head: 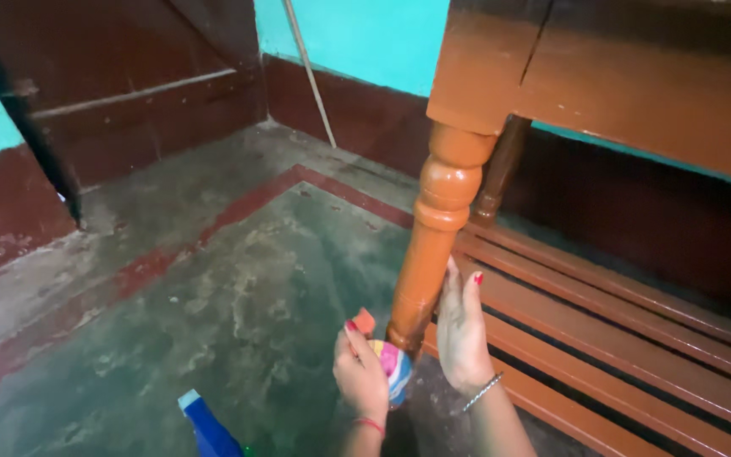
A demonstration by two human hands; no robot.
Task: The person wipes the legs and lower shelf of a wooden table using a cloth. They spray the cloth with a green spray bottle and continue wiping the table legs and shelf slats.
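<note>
My left hand (361, 372) is closed around a small multicoloured cloth or sponge (392, 366), pink, yellow and blue, pressed near the foot of a turned orange-brown wooden table leg (433, 245). A small orange piece (365, 322) shows just above the thumb. My right hand (463, 334) rests flat against the right side of the same leg, fingers together and pointing up, a thin bracelet on the wrist.
The leg belongs to a brown wooden table (602, 76) with a slatted lower shelf (619, 338) running right. A blue bottle (209, 427) stands at the bottom edge. A thin stick (310, 72) leans on the turquoise wall. The worn concrete floor (213, 279) spreads left.
</note>
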